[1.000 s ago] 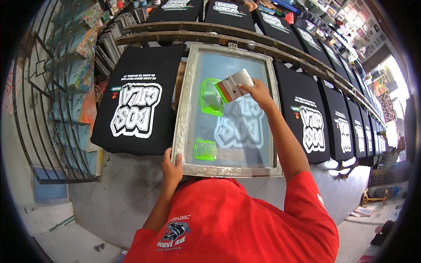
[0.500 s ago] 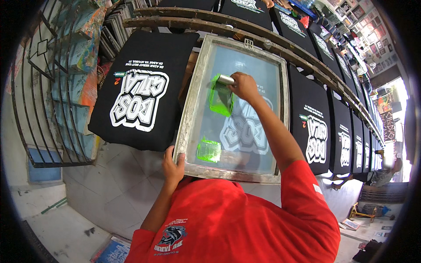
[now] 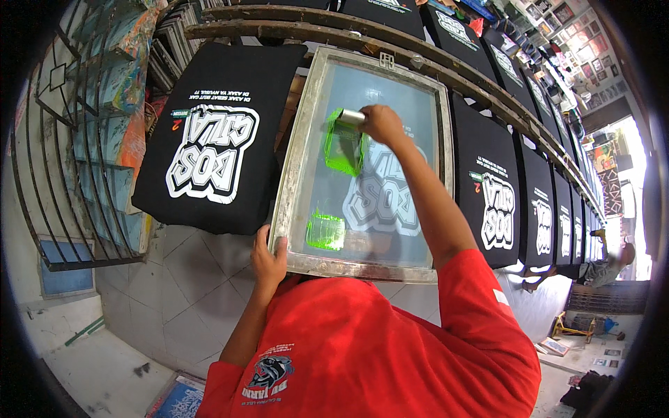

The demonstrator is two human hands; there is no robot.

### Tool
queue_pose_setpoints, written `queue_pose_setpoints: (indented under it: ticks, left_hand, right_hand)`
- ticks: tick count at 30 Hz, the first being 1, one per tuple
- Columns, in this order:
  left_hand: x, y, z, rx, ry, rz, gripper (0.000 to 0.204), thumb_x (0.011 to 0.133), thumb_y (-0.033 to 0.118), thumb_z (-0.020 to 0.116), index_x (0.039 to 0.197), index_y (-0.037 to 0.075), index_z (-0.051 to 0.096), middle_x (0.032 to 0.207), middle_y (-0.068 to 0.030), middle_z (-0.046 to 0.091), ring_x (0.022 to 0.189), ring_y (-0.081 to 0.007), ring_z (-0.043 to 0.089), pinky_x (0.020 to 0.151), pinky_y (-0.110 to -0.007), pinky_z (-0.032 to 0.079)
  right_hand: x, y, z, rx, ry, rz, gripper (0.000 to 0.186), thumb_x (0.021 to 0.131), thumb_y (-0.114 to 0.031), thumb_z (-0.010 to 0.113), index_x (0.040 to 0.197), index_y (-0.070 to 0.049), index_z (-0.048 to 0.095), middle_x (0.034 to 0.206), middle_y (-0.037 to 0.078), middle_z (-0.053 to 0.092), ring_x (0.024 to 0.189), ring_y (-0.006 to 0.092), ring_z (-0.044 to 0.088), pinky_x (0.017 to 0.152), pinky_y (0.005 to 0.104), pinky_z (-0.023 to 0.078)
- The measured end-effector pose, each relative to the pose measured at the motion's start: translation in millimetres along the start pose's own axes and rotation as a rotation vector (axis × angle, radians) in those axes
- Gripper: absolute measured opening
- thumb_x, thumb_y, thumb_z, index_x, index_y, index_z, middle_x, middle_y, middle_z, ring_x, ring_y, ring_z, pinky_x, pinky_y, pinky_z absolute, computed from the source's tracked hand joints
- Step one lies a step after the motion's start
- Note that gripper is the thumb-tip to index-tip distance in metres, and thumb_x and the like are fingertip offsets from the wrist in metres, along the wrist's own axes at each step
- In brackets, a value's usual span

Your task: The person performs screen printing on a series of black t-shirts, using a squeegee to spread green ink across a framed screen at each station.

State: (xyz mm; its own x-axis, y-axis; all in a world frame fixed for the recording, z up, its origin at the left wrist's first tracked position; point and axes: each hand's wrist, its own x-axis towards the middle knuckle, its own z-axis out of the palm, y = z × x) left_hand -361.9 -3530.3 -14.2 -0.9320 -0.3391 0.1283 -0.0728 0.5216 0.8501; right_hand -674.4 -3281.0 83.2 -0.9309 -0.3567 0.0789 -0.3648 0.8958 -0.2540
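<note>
A screen-printing frame with a pale mesh lies in front of me, and a white design shows through it. My right hand is closed around the silver handle of a small squeegee on the upper left of the mesh. Below that handle, bright green ink is spread in a rectangle. A second green ink patch lies near the frame's lower left corner. My left hand grips the frame's left edge near that corner, thumb on top, other fingers along the outer side.
A black printed shirt lies left of the frame, and a row of black shirts runs off to the right. Rails cross behind the frame. A metal railing stands at far left. Another person is at far right.
The whole view has shifted slightly, so the frame sits a little higher and further left. The squeegee has moved only slightly over the mesh. My left hand keeps its grip.
</note>
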Motion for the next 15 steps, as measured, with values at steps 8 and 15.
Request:
queue_pose_setpoints:
  ticks: [8, 15]
  left_hand:
    - [-0.6, -0.5, 2.2, -0.018, 0.008, -0.006, 0.043, 0.083, 0.026, 0.063, 0.115, 0.0, 0.051, 0.106, -0.0221, 0.059, 0.097, -0.041, 0.056, 0.083, -0.045, 0.044]
    - [1.4, 3.2, -2.5, 0.024, -0.002, 0.006, 0.043, 0.082, 0.025, 0.064, 0.115, 0.0, 0.05, 0.106, -0.0224, 0.059, 0.098, -0.041, 0.056, 0.084, -0.045, 0.044]
  right_hand:
    - [-110.9, -47.9, 32.8, -0.097, 0.226, -0.208, 0.004, 0.07, -0.015, 0.063, 0.071, -0.011, 0.062, 0.066, 0.011, 0.061, 0.067, 0.0291, 0.06, 0.064, 0.0394, 0.045]
    - [-41.5, -25.8, 0.9, -0.043, 0.259, -0.163, 0.014, 0.069, -0.02, 0.07, 0.078, -0.012, 0.065, 0.071, 0.01, 0.064, 0.073, 0.0302, 0.062, 0.066, 0.044, 0.045]
